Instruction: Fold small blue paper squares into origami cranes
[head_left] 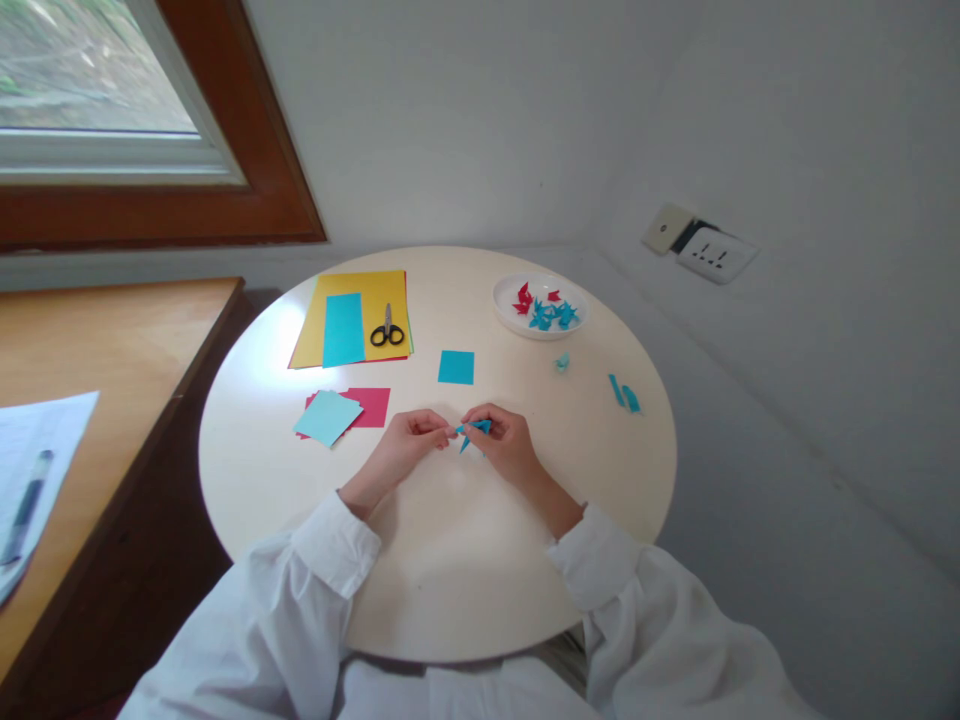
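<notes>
Over the middle of the round table [465,570], both my hands meet at a small blue origami figure [478,430] with narrow pointed ends. My right hand [510,442] is closed round its body between thumb and fingers. The fingertips of my left hand [414,442] are pinched at its left tip; exactly how much paper they hold is partly hidden. Just beyond my hands lies a flat blue paper square [456,367]. To the left of my left hand, a pale blue stack of squares [328,417] partly overlaps red paper [373,406].
Yellow sheets [307,335] at the back left carry a blue paper strip [343,328] and black-handled scissors [388,330]. A white dish [504,312] holds red and blue folded pieces. Blue scraps [624,394] and a pale crumpled bit [562,363] lie right. A wooden desk [150,350] stands left.
</notes>
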